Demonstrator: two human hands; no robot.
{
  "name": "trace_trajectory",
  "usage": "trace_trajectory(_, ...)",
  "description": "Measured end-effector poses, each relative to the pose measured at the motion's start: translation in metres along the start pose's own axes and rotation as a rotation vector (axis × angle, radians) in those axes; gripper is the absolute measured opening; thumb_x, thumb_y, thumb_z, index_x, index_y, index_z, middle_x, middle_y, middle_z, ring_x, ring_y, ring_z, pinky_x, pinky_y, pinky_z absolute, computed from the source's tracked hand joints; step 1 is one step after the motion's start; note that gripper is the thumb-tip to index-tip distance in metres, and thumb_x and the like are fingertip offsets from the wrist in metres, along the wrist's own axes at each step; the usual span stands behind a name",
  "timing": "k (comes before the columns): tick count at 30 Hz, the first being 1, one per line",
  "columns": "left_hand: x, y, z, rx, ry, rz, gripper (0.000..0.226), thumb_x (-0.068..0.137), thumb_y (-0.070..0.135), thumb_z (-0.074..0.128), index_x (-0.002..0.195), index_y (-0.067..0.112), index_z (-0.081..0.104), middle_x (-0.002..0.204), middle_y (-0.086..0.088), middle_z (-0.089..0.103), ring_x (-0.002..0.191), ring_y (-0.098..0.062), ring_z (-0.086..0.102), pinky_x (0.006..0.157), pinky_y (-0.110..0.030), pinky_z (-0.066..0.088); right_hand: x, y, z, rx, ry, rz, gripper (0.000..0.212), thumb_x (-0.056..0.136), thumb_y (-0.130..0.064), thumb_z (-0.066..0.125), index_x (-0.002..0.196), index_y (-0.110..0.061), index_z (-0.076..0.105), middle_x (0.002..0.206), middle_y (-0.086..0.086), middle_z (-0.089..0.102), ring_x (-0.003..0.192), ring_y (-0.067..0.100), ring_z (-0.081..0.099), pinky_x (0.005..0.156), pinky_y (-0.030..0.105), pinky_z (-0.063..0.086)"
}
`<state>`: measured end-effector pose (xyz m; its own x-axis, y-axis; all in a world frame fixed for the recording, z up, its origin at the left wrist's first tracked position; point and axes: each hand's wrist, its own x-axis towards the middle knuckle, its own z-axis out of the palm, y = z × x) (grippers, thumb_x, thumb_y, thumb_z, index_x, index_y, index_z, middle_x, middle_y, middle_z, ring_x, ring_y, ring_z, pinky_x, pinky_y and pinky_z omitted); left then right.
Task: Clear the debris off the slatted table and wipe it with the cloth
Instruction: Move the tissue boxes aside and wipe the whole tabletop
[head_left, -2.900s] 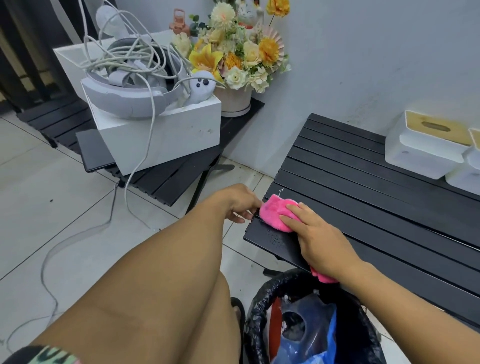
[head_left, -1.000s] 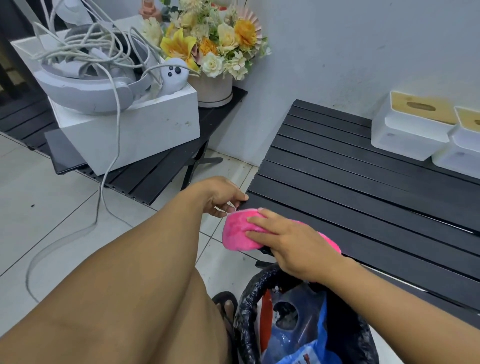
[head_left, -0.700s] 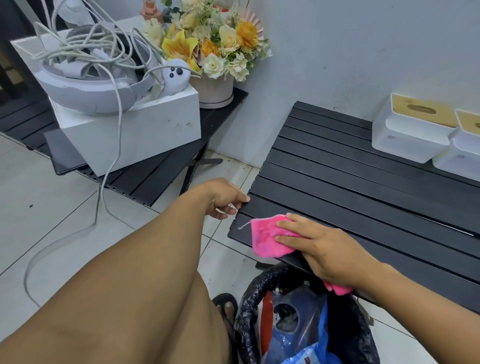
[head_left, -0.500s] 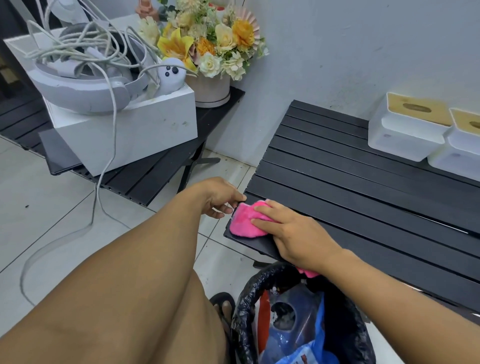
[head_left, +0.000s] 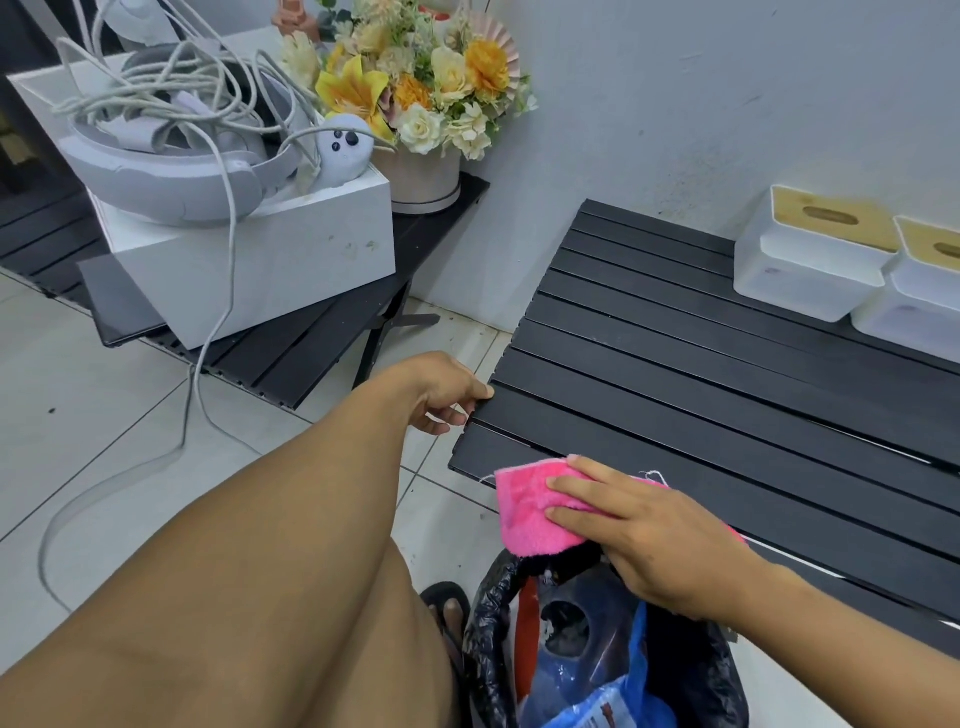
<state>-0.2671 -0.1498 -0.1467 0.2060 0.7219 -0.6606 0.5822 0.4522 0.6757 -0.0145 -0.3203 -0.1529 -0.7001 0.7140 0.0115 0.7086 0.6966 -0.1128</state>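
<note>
Right hand (head_left: 657, 535) presses the pink cloth (head_left: 524, 514) flat-fingered at the worktop (head_left: 701, 395) corner, left hand (head_left: 441, 397) grips the edge – push firm & slow twd the bin bag (head_left: 691, 670).

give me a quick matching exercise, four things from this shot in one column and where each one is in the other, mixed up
Things:
1. pink cloth
2. left hand
3. black bag
4. white boxes

Places:
a. on the floor below the table's near edge
b. at the back of the table by the wall
c. under the right hand at the table's near edge
d. gripping the table's left end

Pairs: 1-c, 2-d, 3-a, 4-b
</note>
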Motion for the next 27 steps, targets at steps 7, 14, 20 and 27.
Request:
trace_trajectory(7,-0.002,0.002,0.001,0.018,-0.002,0.006,0.011,0.094,0.026,0.063,0.091,0.016,0.066,0.080,0.000,0.060,0.063,-0.014,0.056,0.064,-0.029,0.049,0.080,-0.018,0.010,0.033,0.123,0.064,0.049,0.090,-0.022,0.037,0.134,-0.027,0.057,0.145,-0.009,0.047,0.139,0.018,0.037,0.093,0.031,0.051)
trace_trajectory(14,-0.002,0.001,0.002,0.034,0.003,0.018,0.012,0.094,0.026,0.063,0.086,0.018,0.064,0.077,0.001,0.059,0.060,-0.013,0.056,0.061,-0.027,0.046,0.039,-0.002,0.009,0.018,0.097,0.011,0.053,0.089,-0.015,0.040,0.139,-0.028,0.052,0.149,-0.010,0.042,0.144,0.014,0.029,0.103,0.028,0.041)
trace_trajectory(20,-0.005,0.002,0.003,0.020,0.013,0.012,0.011,0.094,0.026,0.064,0.088,0.016,0.065,0.077,0.000,0.060,0.060,-0.013,0.055,0.062,-0.028,0.047,-0.029,0.011,0.004,0.004,0.029,0.094,0.057,0.088,-0.016,0.042,0.143,-0.032,0.046,0.156,-0.013,0.032,0.148,0.011,0.019,0.100,0.029,0.047)
trace_trajectory(27,-0.007,0.003,0.004,0.020,0.009,-0.001,0.011,0.094,0.026,0.062,0.094,0.016,0.065,0.079,0.000,0.059,0.059,-0.013,0.054,0.064,-0.029,0.047,0.032,-0.004,0.011,0.028,0.120,0.094,0.053,0.089,-0.017,0.035,0.138,-0.022,0.054,0.151,-0.005,0.041,0.145,0.018,0.029,0.104,0.039,0.046)
